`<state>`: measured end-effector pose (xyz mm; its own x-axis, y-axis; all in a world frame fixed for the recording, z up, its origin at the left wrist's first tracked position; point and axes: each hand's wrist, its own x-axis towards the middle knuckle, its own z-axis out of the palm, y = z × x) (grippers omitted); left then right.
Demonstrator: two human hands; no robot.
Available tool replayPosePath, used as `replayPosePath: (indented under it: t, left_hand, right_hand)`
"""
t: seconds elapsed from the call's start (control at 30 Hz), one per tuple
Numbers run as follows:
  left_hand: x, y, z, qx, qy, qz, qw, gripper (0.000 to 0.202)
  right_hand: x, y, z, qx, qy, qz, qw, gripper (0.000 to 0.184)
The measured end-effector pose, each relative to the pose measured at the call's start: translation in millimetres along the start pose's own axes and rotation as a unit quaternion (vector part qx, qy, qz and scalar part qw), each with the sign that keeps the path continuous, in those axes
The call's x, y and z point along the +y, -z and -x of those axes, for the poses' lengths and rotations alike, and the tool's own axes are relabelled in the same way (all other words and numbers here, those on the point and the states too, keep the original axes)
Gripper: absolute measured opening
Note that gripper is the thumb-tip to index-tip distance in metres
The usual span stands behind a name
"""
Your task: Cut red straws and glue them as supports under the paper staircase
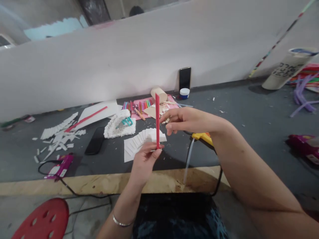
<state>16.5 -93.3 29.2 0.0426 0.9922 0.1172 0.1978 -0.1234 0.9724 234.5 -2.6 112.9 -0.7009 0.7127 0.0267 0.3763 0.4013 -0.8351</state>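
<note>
My left hand pinches the lower end of a long, thin red strip between thumb and fingers, so that it stands upright over the table. My right hand is just to its right, fingers loosely bent and thumb apart from them. The index fingertip is at the strip's edge; whether it touches I cannot tell. Behind the left hand lies a white sheet with white pieces fanned out on it. A yellow glue gun with a clear glue stick lies beneath my right forearm.
A fluffy white piece, a black phone, white scraps and a purple glue gun occupy the left. Crayons, a cardboard roll, a small jar and a propped phone line the back. A red stool stands below.
</note>
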Motion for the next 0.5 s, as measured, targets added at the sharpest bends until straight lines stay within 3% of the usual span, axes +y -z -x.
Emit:
replayPosePath:
  t: [0.07,0.2,0.37,0.5]
  left_hand:
    - [-11.5,19.1,-1.9,0.055,-0.004,-0.022,0.998,0.022]
    - [-31.2,44.3,-12.0,0.106,-0.001,-0.073,0.992,0.018]
    - [-46.2,39.2,-22.9,0.122,-0.022,-0.108,0.986,0.007]
    - [-49.5,29.0,-24.5,0.096,-0.04,-0.128,0.986,0.007]
  right_hand:
    - [9.3,-12.7,0.3,0.035,-0.023,0.04,0.998,0.033]
    - [29.5,-43.3,0.4,0.133,-0.043,0.166,0.976,0.026]
    - [47.9,-78.5,6.0,0.171,0.009,0.253,0.952,0.041]
    - [61.9,-94.7,13.2,0.187,-0.032,0.277,0.942,0.054]
